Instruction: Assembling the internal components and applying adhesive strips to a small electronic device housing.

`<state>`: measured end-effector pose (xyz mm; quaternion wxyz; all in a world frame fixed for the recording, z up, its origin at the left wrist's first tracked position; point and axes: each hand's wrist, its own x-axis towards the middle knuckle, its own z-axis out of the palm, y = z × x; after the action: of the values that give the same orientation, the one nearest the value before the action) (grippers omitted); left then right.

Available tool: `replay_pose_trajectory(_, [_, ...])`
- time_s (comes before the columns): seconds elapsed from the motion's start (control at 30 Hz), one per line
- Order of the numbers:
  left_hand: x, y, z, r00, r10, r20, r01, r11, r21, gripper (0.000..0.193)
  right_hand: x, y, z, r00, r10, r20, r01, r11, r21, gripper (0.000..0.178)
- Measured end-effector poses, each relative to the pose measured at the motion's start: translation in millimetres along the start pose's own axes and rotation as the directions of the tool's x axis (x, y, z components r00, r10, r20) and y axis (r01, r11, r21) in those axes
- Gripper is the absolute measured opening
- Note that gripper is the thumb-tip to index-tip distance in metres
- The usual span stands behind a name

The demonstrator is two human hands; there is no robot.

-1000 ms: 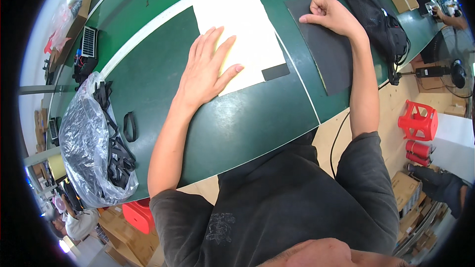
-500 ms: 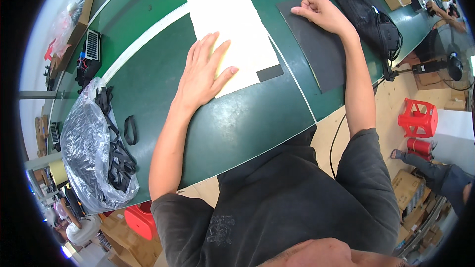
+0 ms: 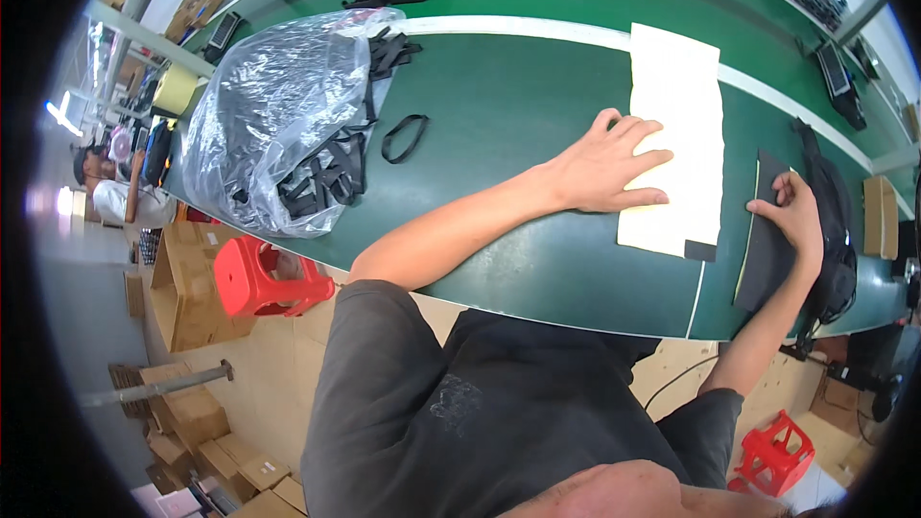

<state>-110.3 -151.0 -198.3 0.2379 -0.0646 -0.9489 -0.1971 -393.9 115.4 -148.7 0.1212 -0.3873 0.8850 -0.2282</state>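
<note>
A long cream-white sheet [image 3: 676,134] lies on the green tabletop, with a small dark rectangle [image 3: 700,250] showing at its lower right corner. Flat on its left edge rests my left hand [image 3: 614,165], fingers spread and holding nothing. To the right lies a black rectangular sheet [image 3: 765,264] with a thin yellowish edge. My right hand [image 3: 796,216] is over that black sheet, its fingers loosely bent and the thumb apart from them near the sheet's left edge; nothing shows in its grasp. A black mesh bag [image 3: 833,240] lies just beyond this hand.
On the left of the table [image 3: 518,259] sits a clear plastic bag [image 3: 278,105] with black straps [image 3: 331,173] spilling out. A loose black strap loop [image 3: 404,139] lies beside it. Red stools [image 3: 254,278] and cardboard boxes [image 3: 197,283] stand on the floor; another person [image 3: 129,197] is far left.
The view has turned left, shifting the table's contents rightward in the picture. My left hand stays on the cream-white sheet; my right thumb has moved away from the curled fingers.
</note>
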Motion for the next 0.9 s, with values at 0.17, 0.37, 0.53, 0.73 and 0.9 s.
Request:
replay_pose_trajectory(0.17, [3.3,-54.8,-47.7,0.958,-0.121,-0.260,0.156,0.981,0.119,0.047,-10.1,-25.1,5.7,0.998,-0.019,-0.054,0.024,0.994,0.105,0.019])
replay_pose_trajectory(0.37, [-48.9,-208.2,-166.5,0.826,-0.303,-0.476,0.545,0.648,0.533,0.032,-12.6,-73.0,12.7,0.956,-0.274,-0.107,0.290,0.939,0.183,0.022])
replay_pose_trajectory(0.53, [-139.2,-342.3,-227.8,0.508,-0.657,-0.557,0.833,0.211,0.511,0.049,-7.5,-80.2,24.9,0.930,-0.342,-0.135,0.364,0.909,0.202,0.020])
replay_pose_trajectory(0.73, [-123.2,-370.4,-237.7,0.505,-0.762,-0.405,0.859,0.398,0.322,0.053,-4.6,-70.7,26.3,0.936,-0.319,-0.150,0.345,0.916,0.205,0.017])
replay_pose_trajectory(0.9, [-70.1,-345.0,-205.3,0.585,-0.723,-0.368,0.811,0.537,0.233,0.047,-3.8,-65.3,28.3,0.931,-0.321,-0.174,0.350,0.920,0.177,0.015])
